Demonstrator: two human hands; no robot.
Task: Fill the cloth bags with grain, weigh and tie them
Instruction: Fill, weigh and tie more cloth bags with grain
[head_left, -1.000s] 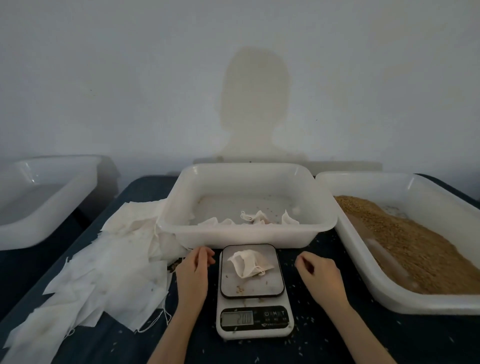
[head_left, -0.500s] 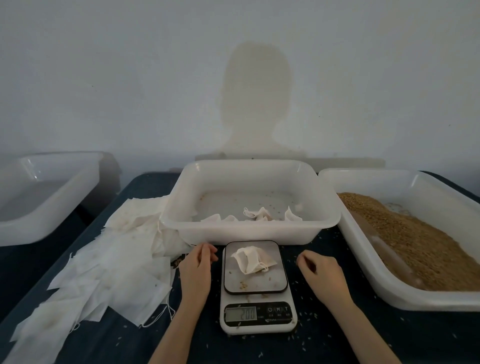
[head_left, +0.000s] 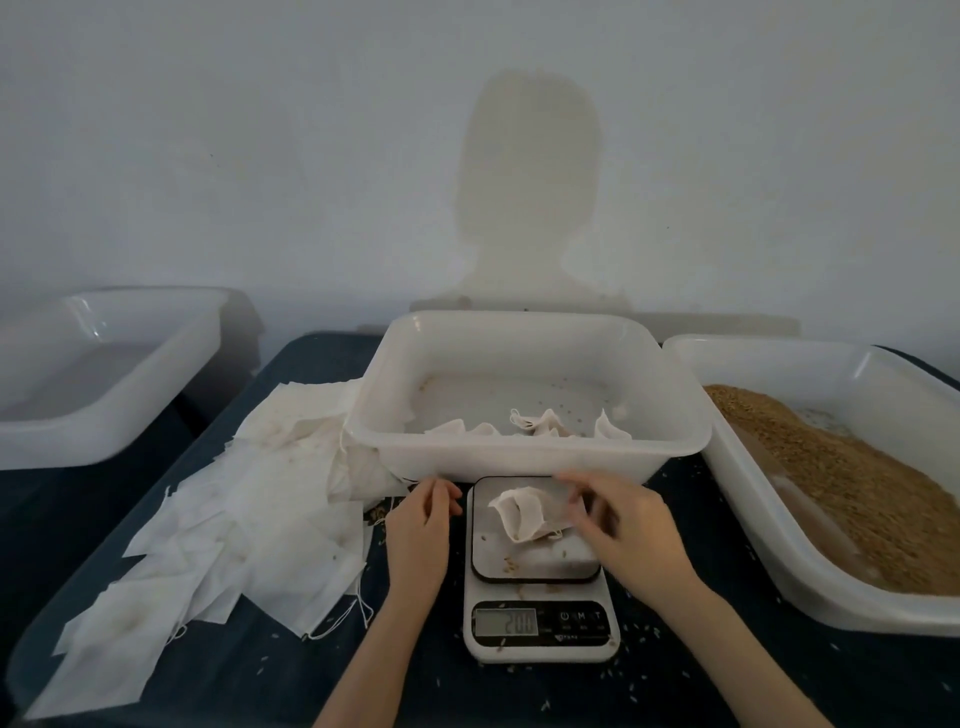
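Note:
A small white cloth bag (head_left: 519, 519) lies on the platform of the digital scale (head_left: 540, 623), whose display reads 200. My right hand (head_left: 623, 525) is over the right side of the platform with its blurred fingertips at the bag's right end; whether they pinch it is unclear. To the left of the scale, my left hand (head_left: 418, 525) rests on the table, fingers loosely curled and holding nothing. Brown grain (head_left: 883, 499) fills the white tray (head_left: 779, 571) on the right. A heap of flat empty cloth bags (head_left: 234, 519) lies on the left.
A white tub (head_left: 519, 457) stands right behind the scale with a few cloth bags (head_left: 540, 423) inside. Another white tub (head_left: 104, 389) sits off to the far left. Loose grains are scattered on the dark table and the scale.
My right hand has moved left from the table onto the scale, reaching the bag. The left hand has stayed beside the scale. The camera has tilted slightly.

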